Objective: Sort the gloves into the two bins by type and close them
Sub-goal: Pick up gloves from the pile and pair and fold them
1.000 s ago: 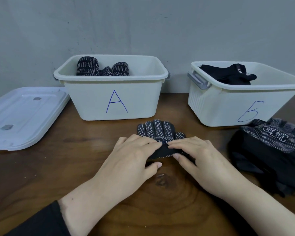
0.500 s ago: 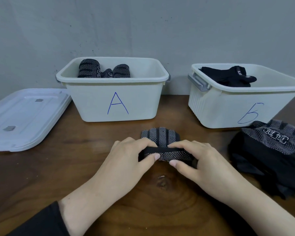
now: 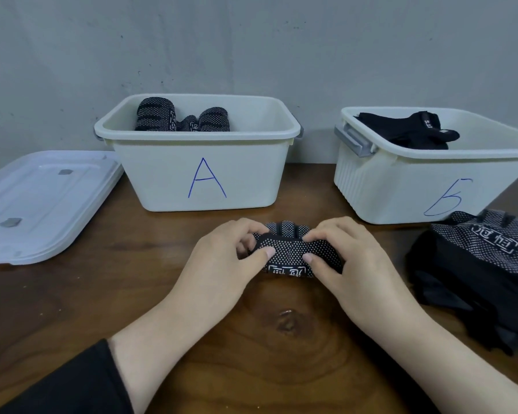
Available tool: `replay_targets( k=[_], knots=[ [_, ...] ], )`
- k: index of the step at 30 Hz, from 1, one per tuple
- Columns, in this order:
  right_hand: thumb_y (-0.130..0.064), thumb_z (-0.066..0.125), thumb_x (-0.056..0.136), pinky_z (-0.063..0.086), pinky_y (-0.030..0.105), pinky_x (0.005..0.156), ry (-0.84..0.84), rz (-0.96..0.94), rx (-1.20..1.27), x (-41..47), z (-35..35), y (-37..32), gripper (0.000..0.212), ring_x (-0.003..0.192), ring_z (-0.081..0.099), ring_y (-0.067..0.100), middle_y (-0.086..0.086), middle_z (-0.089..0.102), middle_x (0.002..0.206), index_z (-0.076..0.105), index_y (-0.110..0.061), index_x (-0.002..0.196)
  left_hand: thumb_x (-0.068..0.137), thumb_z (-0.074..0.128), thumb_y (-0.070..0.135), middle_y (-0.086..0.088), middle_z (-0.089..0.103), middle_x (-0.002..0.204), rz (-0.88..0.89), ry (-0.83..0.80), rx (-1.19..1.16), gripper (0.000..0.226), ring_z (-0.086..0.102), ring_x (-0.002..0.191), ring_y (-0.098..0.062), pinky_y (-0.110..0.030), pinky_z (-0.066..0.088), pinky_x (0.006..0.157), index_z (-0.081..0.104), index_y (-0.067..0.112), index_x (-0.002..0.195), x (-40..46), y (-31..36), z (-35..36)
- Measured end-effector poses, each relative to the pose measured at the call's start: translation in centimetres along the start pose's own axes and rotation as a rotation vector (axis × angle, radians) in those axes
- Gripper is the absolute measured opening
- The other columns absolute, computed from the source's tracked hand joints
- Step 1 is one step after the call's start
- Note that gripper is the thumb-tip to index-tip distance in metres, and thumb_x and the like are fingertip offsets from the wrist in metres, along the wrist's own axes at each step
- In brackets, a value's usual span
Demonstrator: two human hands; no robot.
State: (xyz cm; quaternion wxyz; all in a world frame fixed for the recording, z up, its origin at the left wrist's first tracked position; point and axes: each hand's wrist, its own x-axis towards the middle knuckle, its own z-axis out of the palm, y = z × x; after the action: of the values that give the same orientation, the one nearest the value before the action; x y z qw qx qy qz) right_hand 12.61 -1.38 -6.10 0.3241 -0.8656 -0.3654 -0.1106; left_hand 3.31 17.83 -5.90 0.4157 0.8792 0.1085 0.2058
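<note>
Both hands are on one dotted glove (image 3: 287, 255) at the middle of the counter (image 3: 132, 294), in front of bin A (image 3: 204, 171). The left hand (image 3: 222, 261) and the right hand (image 3: 350, 258) each have fingers curled over the far side of the glove and a thumb pressed on its near face, so the glove is pinched from both ends into a thick roll. Its fingertips stick out behind the roll, toward bin A, and a white printed mark shows on the near edge.

The step in hand looks like rolling this glove into a bundle before binning it. Bin A already holds rolled dotted gloves (image 3: 181, 118) of the same look, so this one most likely belongs there. Bin B (image 3: 401, 186), to the right, holds plain black gloves (image 3: 413, 130).

The next move calls for finishing the roll so the loose fingertips are tucked in, then lifting it over the near rim of bin A and setting it down inside beside the others. A firm grip is needed on the way, since a soft roll may spring open if one hand lets go early.

Much is left: a pile (image 3: 476, 264) of gloves lies at the right, just in front of bin B, with a dotted one on top. A lid (image 3: 42, 204) lies flat to the left of bin A, and both bins stand open
</note>
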Motion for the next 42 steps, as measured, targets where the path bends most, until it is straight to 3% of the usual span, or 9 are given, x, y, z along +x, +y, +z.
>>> replay_targets(
  k=[4, 7, 12, 15, 25, 30, 34, 38, 42],
  knots=[
    [-0.028, 0.062, 0.095, 0.049, 0.048, 0.089, -0.021, -0.081, -0.095, 0.0, 0.4, 0.3, 0.018, 0.103, 0.056, 0.012, -0.018, 0.06, 0.114, 0.076, -0.026, 0.108, 0.091, 0.069, 0.027, 0.019, 0.056, 0.103, 0.128, 0.006, 0.19, 0.024, 0.054, 0.098, -0.005, -0.025, 0.043, 0.089, 0.067, 0.035, 0.114, 0.6, -0.5, -0.1],
    [-0.026, 0.056, 0.1, 0.046, 0.043, 0.093, -0.06, -0.124, -0.13, -0.1, 0.2, 0.5, 0.022, 0.107, 0.054, 0.008, -0.02, 0.059, 0.115, 0.076, -0.025, 0.11, 0.097, 0.052, 0.034, 0.016, 0.059, 0.128, 0.312, -0.046, 0.412, 0.03, 0.051, 0.117, -0.011, -0.037, 0.039, 0.096, 0.068, 0.03, 0.122, 0.5, -0.4, 0.0],
    [-0.049, 0.045, 0.098, 0.034, 0.034, 0.105, -0.182, -0.194, -0.168, -0.4, -0.4, 0.6, 0.043, 0.124, 0.046, 0.002, -0.022, 0.054, 0.13, 0.063, -0.029, 0.132, 0.091, 0.028, 0.059, 0.017, 0.051, 0.146, 0.344, -0.205, 0.553, 0.062, 0.039, 0.134, -0.005, -0.031, 0.027, 0.107, 0.059, 0.032, 0.137, -0.1, -0.5, 0.3],
    [-0.046, 0.062, 0.094, 0.031, 0.031, 0.108, -0.239, -0.186, -0.143, -0.4, -0.8, 1.0, 0.049, 0.13, 0.042, -0.001, -0.023, 0.052, 0.138, 0.054, -0.034, 0.141, 0.091, 0.033, 0.059, 0.02, 0.047, 0.148, 0.323, -0.207, 0.535, 0.059, 0.037, 0.135, -0.002, -0.029, 0.024, 0.109, 0.054, 0.035, 0.141, 0.1, -0.7, 0.1],
    [-0.022, 0.069, 0.093, 0.04, 0.033, 0.093, -0.103, -0.2, -0.152, -0.1, -0.1, 0.5, 0.031, 0.11, 0.054, 0.006, -0.016, 0.064, 0.113, 0.065, -0.026, 0.124, 0.094, 0.062, 0.043, 0.019, 0.05, 0.143, 0.308, -0.175, 0.514, 0.051, 0.039, 0.132, -0.004, -0.026, 0.023, 0.108, 0.048, 0.035, 0.143, 0.4, -0.9, 0.1],
    [-0.027, 0.063, 0.099, 0.038, 0.029, 0.1, -0.151, -0.155, -0.053, -0.6, -1.1, 0.2, 0.031, 0.105, 0.046, -0.013, -0.031, 0.056, 0.105, 0.062, -0.034, 0.129, 0.096, 0.058, 0.04, 0.022, 0.059, 0.121, 0.345, -0.163, 0.467, 0.032, 0.047, 0.115, 0.0, -0.029, 0.033, 0.101, 0.055, 0.039, 0.128, -0.3, -0.3, -0.4],
    [-0.037, 0.059, 0.099, 0.048, 0.034, 0.096, -0.245, -0.072, 0.115, -1.1, -1.8, 0.1, 0.026, 0.109, 0.059, 0.007, -0.026, 0.067, 0.108, 0.057, -0.047, 0.122, 0.096, 0.057, 0.046, 0.027, 0.057, 0.095, 0.235, -0.158, 0.313, 0.022, 0.046, 0.101, 0.001, -0.023, 0.036, 0.089, 0.056, 0.046, 0.118, -1.4, 0.0, -1.0],
    [-0.036, 0.057, 0.099, 0.044, 0.025, 0.082, -0.222, -0.057, 0.145, -1.2, -2.2, -0.4, 0.016, 0.098, 0.061, 0.005, -0.023, 0.07, 0.098, 0.057, -0.043, 0.114, 0.094, 0.061, 0.043, 0.025, 0.066, 0.095, 0.119, -0.172, 0.102, 0.017, 0.06, 0.093, 0.002, -0.01, 0.041, 0.076, 0.059, 0.048, 0.109, -1.9, 0.5, -1.3],
    [-0.038, 0.054, 0.099, 0.045, 0.032, 0.094, -0.165, -0.039, 0.054, -0.6, -1.9, -0.8, 0.016, 0.102, 0.056, 0.001, -0.024, 0.066, 0.103, 0.065, -0.04, 0.111, 0.093, 0.064, 0.041, 0.028, 0.065, 0.108, 0.02, -0.112, 0.02, 0.025, 0.054, 0.101, 0.018, 0.003, 0.036, 0.078, 0.06, 0.044, 0.118, -1.4, 0.7, -1.1]
  ],
)
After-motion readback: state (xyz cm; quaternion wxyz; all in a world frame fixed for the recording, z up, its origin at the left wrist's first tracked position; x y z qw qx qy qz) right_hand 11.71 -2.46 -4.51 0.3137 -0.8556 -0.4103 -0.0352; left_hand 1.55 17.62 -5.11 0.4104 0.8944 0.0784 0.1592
